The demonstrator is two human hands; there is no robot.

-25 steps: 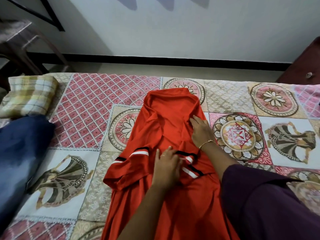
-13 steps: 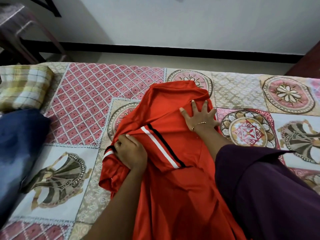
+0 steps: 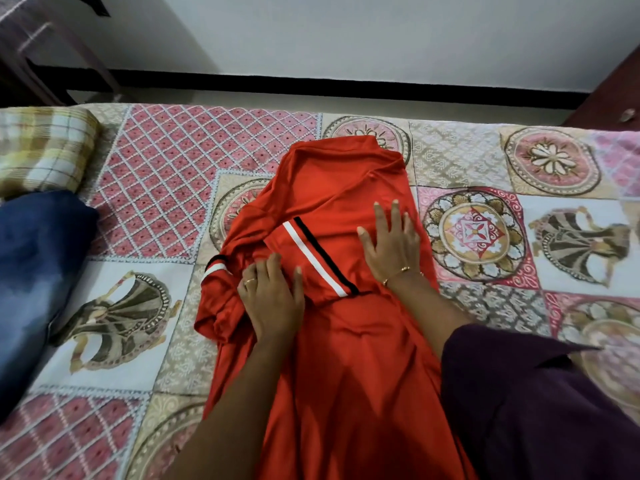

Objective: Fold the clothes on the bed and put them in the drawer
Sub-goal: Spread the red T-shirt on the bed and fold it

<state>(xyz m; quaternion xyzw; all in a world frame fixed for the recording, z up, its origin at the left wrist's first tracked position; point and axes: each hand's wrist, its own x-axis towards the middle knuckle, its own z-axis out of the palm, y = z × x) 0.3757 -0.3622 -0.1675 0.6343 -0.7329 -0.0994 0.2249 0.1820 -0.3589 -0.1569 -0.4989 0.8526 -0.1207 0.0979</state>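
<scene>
A: In the head view, where does the garment lie?

B: The red shirt [image 3: 346, 341] lies lengthwise on the bed [image 3: 467, 157], over the patterned bedspread, its top end toward the far edge and the wall [image 3: 346, 36]. One sleeve, with a white and black stripe [image 3: 320, 259], is folded across the middle of the cloth. A second striped cuff [image 3: 215, 266] shows at the shirt's left edge, where the fabric is bunched.

A: And the hands?

B: The left hand [image 3: 272, 303] rests flat on the shirt just left of the stripe, fingers spread and fairly straight, pressing the bunched cloth; a ring shows on one finger. The right hand [image 3: 391, 242] lies palm down on the upper right part of the shirt, fingers wide and straight, with a thin bracelet at the wrist. Neither hand grips the fabric; both press on it.

A: What else is on the bed?

B: A checked pillow [image 3: 41, 150] sits at the far left, and a dark blue cloth [image 3: 34, 271] lies just in front of it. A purple sleeve [image 3: 536, 410] covers the right arm at lower right. A dark wooden piece with a knob [image 3: 616, 98] stands beyond the bed's right corner.
</scene>
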